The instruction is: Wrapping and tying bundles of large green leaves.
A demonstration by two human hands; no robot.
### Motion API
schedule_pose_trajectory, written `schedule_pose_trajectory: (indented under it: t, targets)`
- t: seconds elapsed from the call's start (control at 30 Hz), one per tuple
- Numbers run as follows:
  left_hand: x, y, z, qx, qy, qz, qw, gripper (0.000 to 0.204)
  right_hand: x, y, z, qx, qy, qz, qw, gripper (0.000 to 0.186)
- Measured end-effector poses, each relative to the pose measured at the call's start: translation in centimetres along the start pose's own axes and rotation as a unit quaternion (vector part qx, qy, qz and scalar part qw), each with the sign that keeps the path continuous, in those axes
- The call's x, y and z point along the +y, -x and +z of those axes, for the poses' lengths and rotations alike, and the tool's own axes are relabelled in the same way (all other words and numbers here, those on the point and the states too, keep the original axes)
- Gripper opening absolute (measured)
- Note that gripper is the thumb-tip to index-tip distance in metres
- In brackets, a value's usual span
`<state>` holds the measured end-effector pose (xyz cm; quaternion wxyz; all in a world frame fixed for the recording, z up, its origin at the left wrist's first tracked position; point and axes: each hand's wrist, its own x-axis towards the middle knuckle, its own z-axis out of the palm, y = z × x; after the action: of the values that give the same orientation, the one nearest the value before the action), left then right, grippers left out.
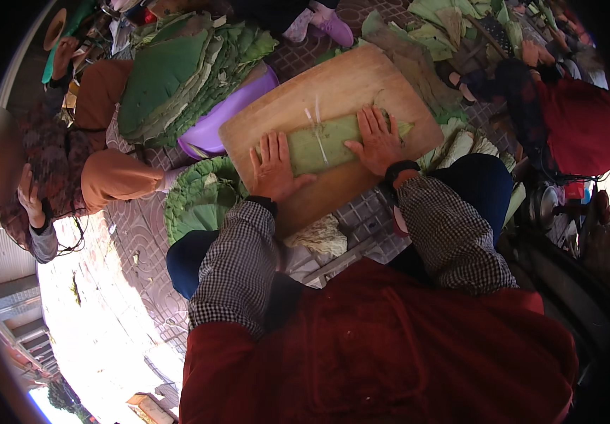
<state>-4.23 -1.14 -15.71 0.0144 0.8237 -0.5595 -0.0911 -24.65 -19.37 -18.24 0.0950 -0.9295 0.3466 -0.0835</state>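
Red garment (372,346) nearest, both hands (274,168) (377,145) touch seemingly folded leaf (340,140).

Both forearms (237,247) reach forward; the left grip (274,172) and right grip (378,146) lie flat, face down, fingers (274,147) extended, thumbs (303,181) pointing inward.

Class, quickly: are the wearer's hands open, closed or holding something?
Left hand: open, palm down on the green leaf bundle.
Right hand: open, palm down toward its other end.
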Motion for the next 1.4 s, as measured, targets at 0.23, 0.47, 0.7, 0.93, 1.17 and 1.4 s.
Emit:
schedule_pose_trajectory:
  t: [0.23, 0.47, 0.7, 0.93, 1.17, 1.4]
  targets:
    - [0.7, -0.1, 0.8, -0.011, 0.039, 0.0, 0.999, 0.126, 0.0, 0.6, -0.5, -0.042, -0.003, 0.041, 0.998, 0.085]
    - [4.4, 1.8, -1.9, 0.049, -0.011, 0.075, 0.996, 0.118, -3.7, 1.9, -2.8, 0.049, 0.011, -0.056, 0.997, 0.078]
    - [5.3, 0.4, -0.3, 0.014, 0.014, 0.093, 0.995, 0.113, -6.0, 1.9, -1.0, -0.001, -0.012, -0.15, 0.989, 0.072]
    - [4.8, 0.4, 0.6, 0.052, -0.004, 0.095, 0.994, 0.111, -6.4, 2.0, -0.4, 0.014, -0.038, -0.155, 0.987, 0.073]
    - [4.6, 0.2, 0.5, 0.046, 0.03, 0.107, 0.993, 0.111, -5.8, 2.0, -0.1, 0.037, -0.057, -0.153, 0.986, 0.072]
    - [1.3, 1.6, 0.5, 0.063, 0.025, 0.043, 0.997, 0.109, -1.8, 1.6, -1.8, 0.045, -0.003, -0.012, 0.999, 0.073]
